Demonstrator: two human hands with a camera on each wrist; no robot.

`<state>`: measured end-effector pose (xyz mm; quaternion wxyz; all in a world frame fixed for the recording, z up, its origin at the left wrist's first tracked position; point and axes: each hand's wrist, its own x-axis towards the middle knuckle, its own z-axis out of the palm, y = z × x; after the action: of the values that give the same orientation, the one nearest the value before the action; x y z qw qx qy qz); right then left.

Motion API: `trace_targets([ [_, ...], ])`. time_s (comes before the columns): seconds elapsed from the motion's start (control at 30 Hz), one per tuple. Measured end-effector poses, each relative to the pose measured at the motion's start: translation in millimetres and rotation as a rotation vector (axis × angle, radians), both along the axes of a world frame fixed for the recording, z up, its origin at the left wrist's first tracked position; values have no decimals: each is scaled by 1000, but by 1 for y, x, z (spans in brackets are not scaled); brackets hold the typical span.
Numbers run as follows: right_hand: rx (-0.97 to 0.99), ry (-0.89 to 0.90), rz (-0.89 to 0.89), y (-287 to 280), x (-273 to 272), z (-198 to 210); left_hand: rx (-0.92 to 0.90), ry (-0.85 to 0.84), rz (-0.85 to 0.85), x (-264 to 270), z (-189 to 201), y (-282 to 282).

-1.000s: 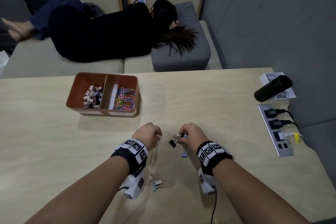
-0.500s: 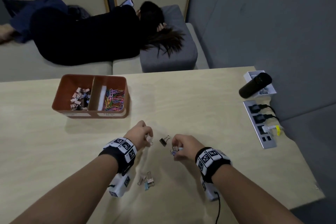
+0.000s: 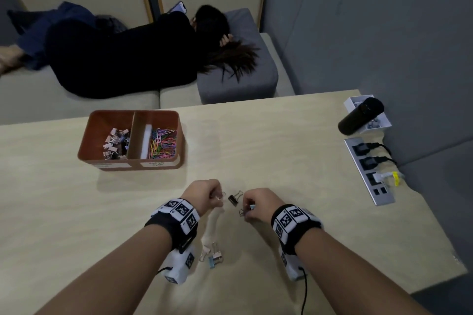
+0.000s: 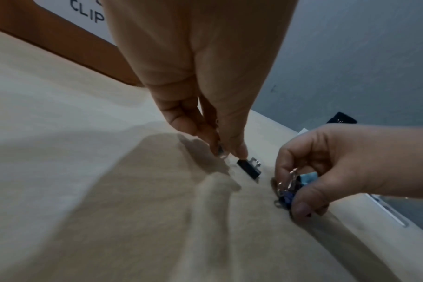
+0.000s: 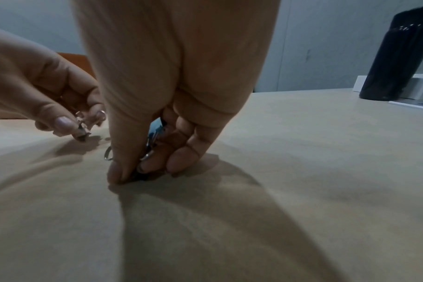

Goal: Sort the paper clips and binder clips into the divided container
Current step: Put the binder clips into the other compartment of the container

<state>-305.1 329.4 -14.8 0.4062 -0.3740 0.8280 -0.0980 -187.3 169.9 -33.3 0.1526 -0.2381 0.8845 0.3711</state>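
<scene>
An orange divided container (image 3: pixel 158 164) stands at the table's far left; its left half holds binder clips (image 3: pixel 115 140), its right half coloured paper clips (image 3: pixel 163 143). A black binder clip (image 3: pixel 234 198) (image 4: pixel 250 168) lies on the table between my hands. My left hand (image 3: pixel 204 194) pinches a small pale binder clip (image 5: pixel 81 126) just left of it. My right hand (image 3: pixel 258 204) holds blue binder clips (image 4: pixel 295 183) with fingertips down on the table. Two more binder clips (image 3: pixel 213 256) lie near my left wrist.
A power strip (image 3: pixel 368 171) with plugged cables lies at the table's right edge. Behind it a black cylinder (image 3: pixel 361 115) rests on a white box. A person lies on the sofa beyond the table.
The black binder clip left my right hand and now lies on the table. My right hand dropped to the table with the blue clips. The left hand stayed close by.
</scene>
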Motion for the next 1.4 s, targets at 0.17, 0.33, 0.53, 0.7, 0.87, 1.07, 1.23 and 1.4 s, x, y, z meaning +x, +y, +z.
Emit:
trace_targets([
  [0.17, 32, -10, -48, 3, -4, 2, 17, -25, -6, -19, 5, 18],
  [0.33, 92, -4, -47, 8, -10, 6, -41, -132, -1, -37, 1, 33],
  [0.53, 113, -39, -45, 9, -13, 7, -105, -157, -6, -42, -2, 33],
  [0.7, 43, -51, -105, 15, -13, 3, -90, -108, -6, -35, -7, 27],
  [0.87, 9, -56, -125, 16, -14, 2, -88, -69, 6, -23, -9, 21],
  [1.07, 25, -26, -90, 12, -8, 1, -131, -44, 6, -6, -5, 17],
  [1.23, 19, -14, -86, 5, 5, -3, -167, 12, 63, 18, 0, 12],
  [1.4, 18, -19, -56, -8, 24, -5, -54, 7, 152, 43, 4, 0],
])
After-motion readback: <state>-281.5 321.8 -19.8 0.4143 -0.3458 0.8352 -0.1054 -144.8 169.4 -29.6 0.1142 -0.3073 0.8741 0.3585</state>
